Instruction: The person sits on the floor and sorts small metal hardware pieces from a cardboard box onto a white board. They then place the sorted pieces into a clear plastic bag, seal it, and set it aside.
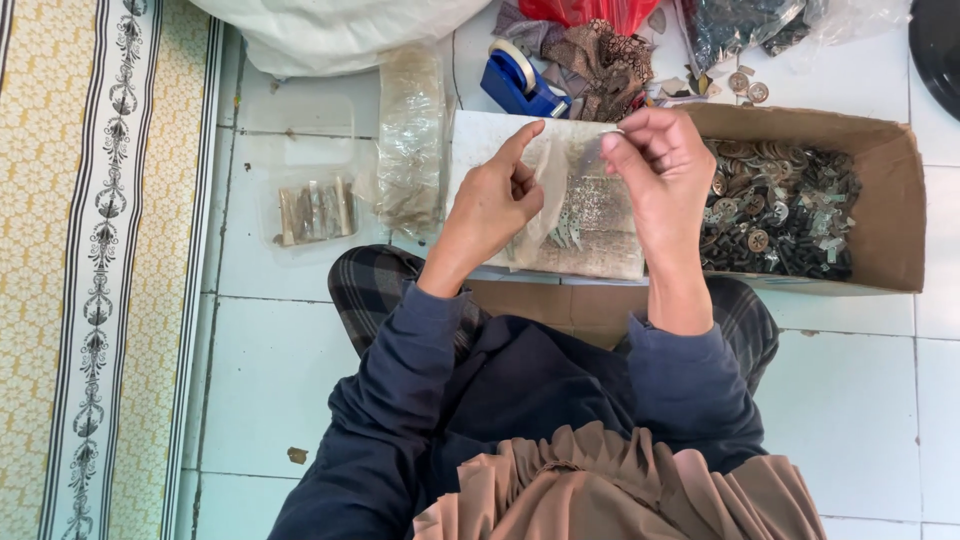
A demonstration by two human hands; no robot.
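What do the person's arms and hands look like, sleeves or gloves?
Both hands are bare: no gloves, no visible rings or watch. The left hand and right hand come out of long dark navy sleeves ending at the wrists in plain snug cuffs.

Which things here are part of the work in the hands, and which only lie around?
In the work:
left hand
right hand
small clear bag held by both
cardboard box of small metal parts

Lying around:
blue tape dispenser
stack of clear bags
patterned mat
white sack
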